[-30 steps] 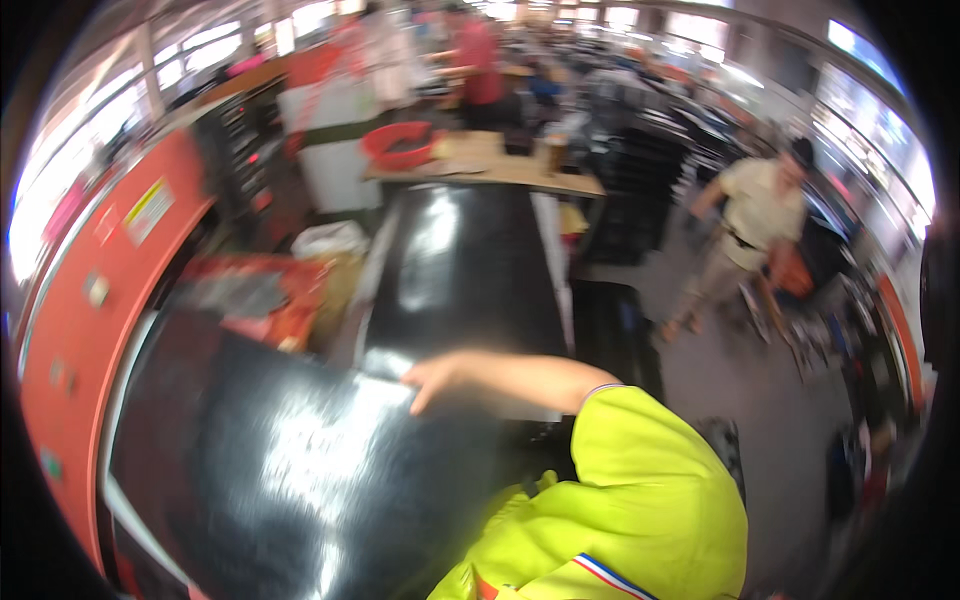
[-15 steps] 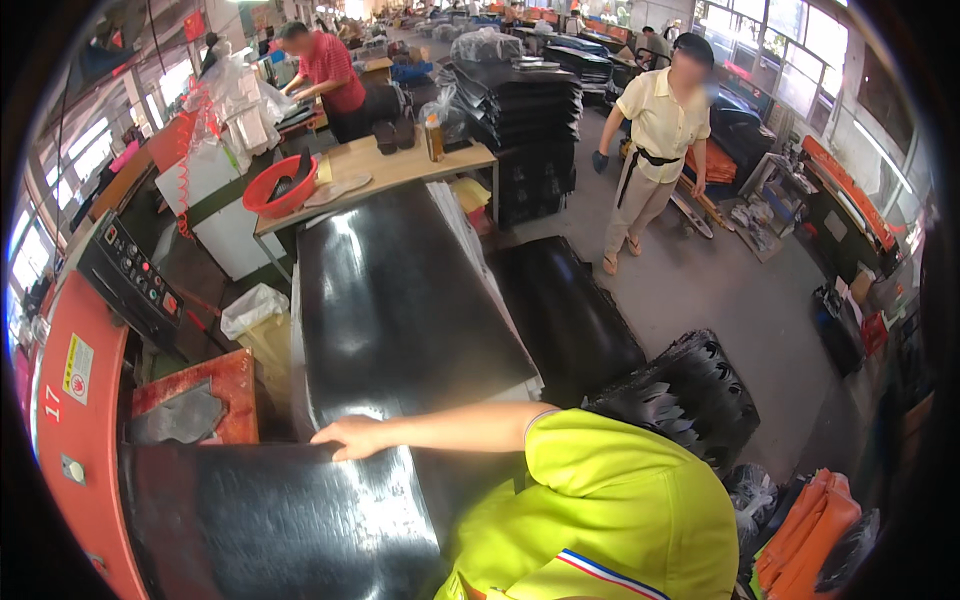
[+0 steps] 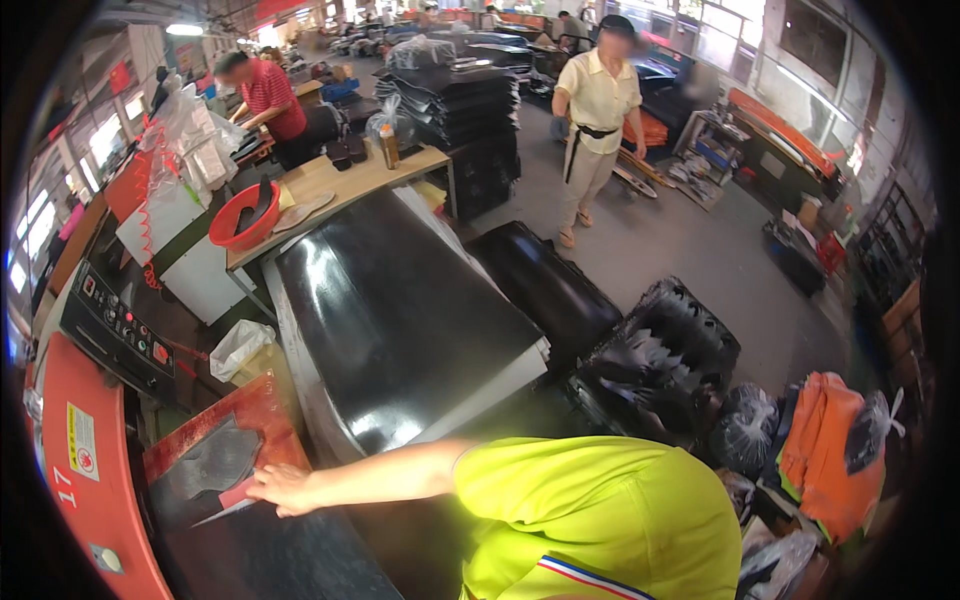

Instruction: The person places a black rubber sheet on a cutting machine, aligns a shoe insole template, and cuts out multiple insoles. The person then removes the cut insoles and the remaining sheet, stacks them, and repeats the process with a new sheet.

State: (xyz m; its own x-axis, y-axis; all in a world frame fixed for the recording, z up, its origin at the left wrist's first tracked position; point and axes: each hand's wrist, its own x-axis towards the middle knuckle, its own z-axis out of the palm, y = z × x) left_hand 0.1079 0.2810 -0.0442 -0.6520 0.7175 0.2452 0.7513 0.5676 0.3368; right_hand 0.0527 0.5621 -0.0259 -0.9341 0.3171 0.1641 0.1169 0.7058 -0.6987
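Observation:
My right hand (image 3: pixel 283 490) reaches left, palm down. Its fingers close at the end of a small pinkish-red flat piece (image 3: pixel 236 493) with a pale edge line beneath it; its exact kind is unclear. Under and below the hand lies a dark black sheet (image 3: pixel 290 555), running to the lower edge of the view. Beyond the fingers, an irregular grey flat offcut (image 3: pixel 215 458) rests on a worn red board (image 3: pixel 262 405). My left hand is out of view.
A red machine (image 3: pixel 85 440) with a black control panel (image 3: pixel 115 335) stands left. Ahead is a stack of glossy black sheets (image 3: pixel 400 290); behind it, a table with a red basin (image 3: pixel 245 215). One person (image 3: pixel 598 110) stands on the floor; another (image 3: pixel 275 100) works farther back.
My right hand has left the shiny sheet's far edge and moved left and down to the pinkish-red piece. More of the red board shows. The whole view has shifted.

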